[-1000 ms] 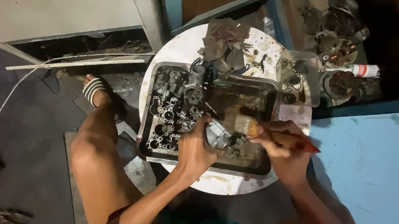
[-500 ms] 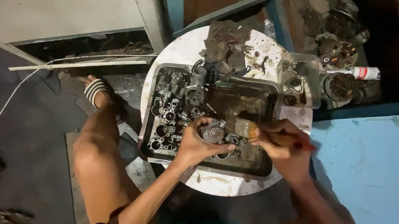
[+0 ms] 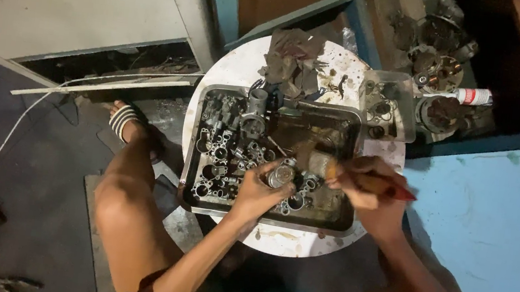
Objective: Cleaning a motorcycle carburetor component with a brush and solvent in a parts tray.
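Head view, looking straight down on a seated person at a round white tabletop [image 3: 242, 72]. The left hand [image 3: 259, 191] is curled around a small round metal part [image 3: 281, 176], fingers closed on its sides, and holds it just above the near middle of a shallow rectangular metal tray [image 3: 191, 158]. The right hand [image 3: 369, 192] is closed around the red handle of a paintbrush [image 3: 335, 169]. The brush's long axis runs roughly left to right, handle tip pointing out past the tray's right edge, bristle head pointing left toward the held part. Bristles and part lie just beside each other; whether they touch cannot be told. The part thus sits to the left of the right hand and directly in the left hand's grasp.

Contents: the tray's left half is crowded with small grey metal fittings and a carburettor body [image 3: 256, 114]; its right half holds dark, dirty liquid or residue. Beyond the tray lies a crumpled brown rag [image 3: 293, 58]. A clear plastic container [image 3: 388, 102] with a few small parts stands at the tabletop's far right. A white tube [image 3: 468, 96] lies well apart, off the tabletop.
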